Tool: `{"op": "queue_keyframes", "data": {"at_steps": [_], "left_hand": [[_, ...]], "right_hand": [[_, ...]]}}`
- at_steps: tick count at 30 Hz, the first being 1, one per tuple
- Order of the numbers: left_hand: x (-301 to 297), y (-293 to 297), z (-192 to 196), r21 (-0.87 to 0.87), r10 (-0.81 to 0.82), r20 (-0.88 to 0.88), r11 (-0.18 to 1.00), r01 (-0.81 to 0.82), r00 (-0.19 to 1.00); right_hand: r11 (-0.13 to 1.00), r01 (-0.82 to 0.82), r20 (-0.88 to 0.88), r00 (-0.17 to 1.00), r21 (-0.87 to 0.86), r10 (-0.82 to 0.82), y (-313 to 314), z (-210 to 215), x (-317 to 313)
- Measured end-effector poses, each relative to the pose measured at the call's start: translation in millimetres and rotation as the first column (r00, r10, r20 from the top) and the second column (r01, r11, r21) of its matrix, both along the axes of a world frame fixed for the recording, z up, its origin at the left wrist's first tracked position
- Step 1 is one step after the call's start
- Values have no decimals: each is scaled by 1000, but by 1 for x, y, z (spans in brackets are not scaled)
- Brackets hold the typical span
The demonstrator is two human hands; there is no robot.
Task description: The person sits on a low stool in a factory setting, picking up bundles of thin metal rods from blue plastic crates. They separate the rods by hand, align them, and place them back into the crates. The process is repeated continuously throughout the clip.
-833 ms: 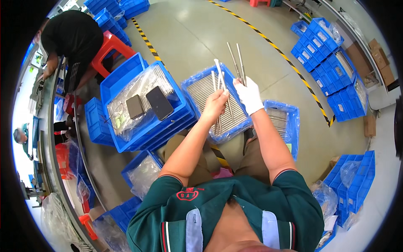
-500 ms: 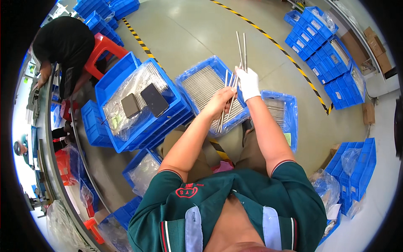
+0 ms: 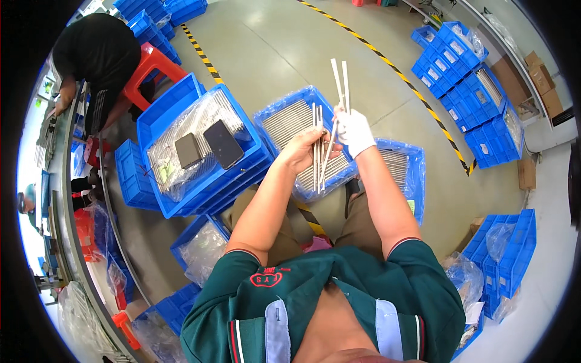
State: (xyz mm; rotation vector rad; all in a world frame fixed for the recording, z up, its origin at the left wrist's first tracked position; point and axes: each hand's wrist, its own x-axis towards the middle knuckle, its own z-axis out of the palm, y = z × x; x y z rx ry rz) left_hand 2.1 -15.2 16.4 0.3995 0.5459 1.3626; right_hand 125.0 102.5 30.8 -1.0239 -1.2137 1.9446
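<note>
- The grip of the bare left hand (image 3: 302, 149) is closed around several thin metal rods (image 3: 315, 172), above the lined blue crate (image 3: 307, 94).
- The grip of the white-gloved right hand (image 3: 356, 131) holds at least two other rods (image 3: 345, 78), just beside the left.
- I judge the work is midway: the held pieces are not yet laid down.
- Many similar rods (image 3: 284, 126) lie in this crate; how many are finished, I cannot tell.

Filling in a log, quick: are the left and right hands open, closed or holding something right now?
Left hand: closed, holding thin rods.
Right hand: closed, holding other rods.
</note>
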Motion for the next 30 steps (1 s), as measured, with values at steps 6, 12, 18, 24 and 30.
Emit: {"op": "queue_keyframes", "data": {"at_steps": [6, 12, 18, 24, 30], "left_hand": [[0, 0, 2, 83, -77, 91, 994, 69, 993], [-2, 1, -4, -5, 20, 65, 1000, -20, 998], [-24, 4, 7, -58, 417, -177, 900, -433, 891], [-57, 7, 8, -46, 640, -74, 764, -643, 765], [-53, 8, 12, -38, 634, 14, 773, -634, 773]], "right_hand": [[911, -287, 276, 939, 296, 206, -6, -2, -7], [941, -221, 166, 969, 255, 182, -13, 0, -16], [925, -189, 339, 938, 331, 71, -9, -18, -3], [904, -293, 314, 930, 310, 194, -36, 17, 14], [852, -346, 371, 908, 393, 198, -43, 17, 14]]}}
